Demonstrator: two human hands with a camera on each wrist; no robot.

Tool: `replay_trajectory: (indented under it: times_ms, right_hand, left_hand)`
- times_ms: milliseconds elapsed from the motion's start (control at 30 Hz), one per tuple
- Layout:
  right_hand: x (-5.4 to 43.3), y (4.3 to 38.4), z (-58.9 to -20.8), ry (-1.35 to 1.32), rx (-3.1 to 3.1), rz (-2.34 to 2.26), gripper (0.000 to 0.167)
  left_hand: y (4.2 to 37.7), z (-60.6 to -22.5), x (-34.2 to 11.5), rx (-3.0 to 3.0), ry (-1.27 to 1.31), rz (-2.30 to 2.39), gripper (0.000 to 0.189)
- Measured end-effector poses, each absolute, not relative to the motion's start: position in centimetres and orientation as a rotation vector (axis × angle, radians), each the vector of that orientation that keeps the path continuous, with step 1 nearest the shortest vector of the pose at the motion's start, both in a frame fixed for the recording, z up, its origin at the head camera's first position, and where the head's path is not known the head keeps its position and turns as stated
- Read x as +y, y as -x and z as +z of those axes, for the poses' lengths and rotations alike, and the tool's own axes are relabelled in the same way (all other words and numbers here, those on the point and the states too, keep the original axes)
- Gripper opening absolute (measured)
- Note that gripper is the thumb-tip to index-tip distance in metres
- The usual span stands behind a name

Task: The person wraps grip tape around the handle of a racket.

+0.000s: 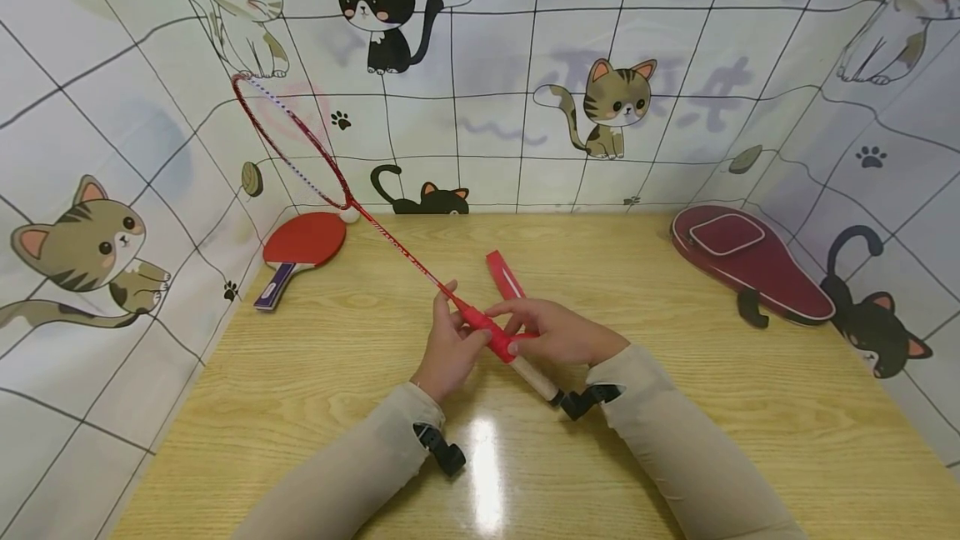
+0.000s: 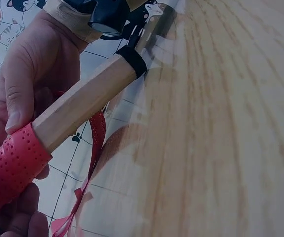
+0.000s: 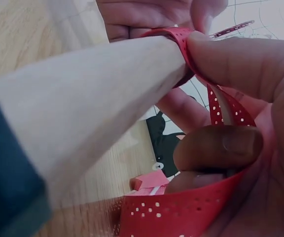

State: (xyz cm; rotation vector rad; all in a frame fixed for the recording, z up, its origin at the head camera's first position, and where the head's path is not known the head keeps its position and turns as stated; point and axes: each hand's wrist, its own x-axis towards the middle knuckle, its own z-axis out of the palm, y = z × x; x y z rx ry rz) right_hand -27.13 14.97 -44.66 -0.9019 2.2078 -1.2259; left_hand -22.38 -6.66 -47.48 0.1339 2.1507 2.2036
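A red badminton racket slants from the upper left down to the middle of the table, its strung head raised. Red perforated grip tape is wound round the upper handle; below it the wooden handle is bare down to its black butt end. My left hand holds the racket at the wrapped part, thumb and fingers round it. My right hand pinches the tape at the edge of the winding, with its thumb pressed there. The loose tape passes through its curled fingers.
A red table tennis bat lies at the back left of the wooden table. Toward the back right is a dark red bat-shaped case with a black strap. Cat-print sheeting stands behind and along the sides.
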Motion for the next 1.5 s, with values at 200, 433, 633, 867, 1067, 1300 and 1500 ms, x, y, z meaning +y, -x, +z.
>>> replay_trajectory:
  times_ms: [200,433,633,867,1067,1300,1500]
  right_hand:
    - [14.71,27.01,-44.87,0.935,2.304,-1.183,0.058]
    - [14.61,27.0,-44.88,0.923,2.311,-1.174,0.057]
    - [14.88,27.17,-44.89,0.925,2.289,-1.187,0.056]
    - [15.22,27.56,-45.1,0.952,2.267,-1.188,0.057]
    - [15.44,27.67,-45.12,0.968,2.237,-1.188,0.06]
    - [15.33,27.58,-45.13,0.96,2.203,-1.2,0.06]
    - [15.03,27.47,-45.36,0.957,2.257,-1.19,0.056]
  left_hand:
    - [22.24,-47.44,-6.67,2.257,-0.059,2.105,0.099]
    - [22.32,-47.59,-6.6,2.274,-0.031,2.082,0.1]
    - [22.39,-47.69,-6.56,2.242,-0.049,2.116,0.093]
    - [22.49,-47.63,-6.55,2.189,-0.024,2.143,0.09]
    - [22.52,-47.51,-6.57,2.144,-0.026,2.183,0.087]
    - [22.45,-47.5,-6.65,2.127,-0.073,2.211,0.084]
    - [22.57,-47.66,-6.67,2.195,-0.035,2.155,0.087]
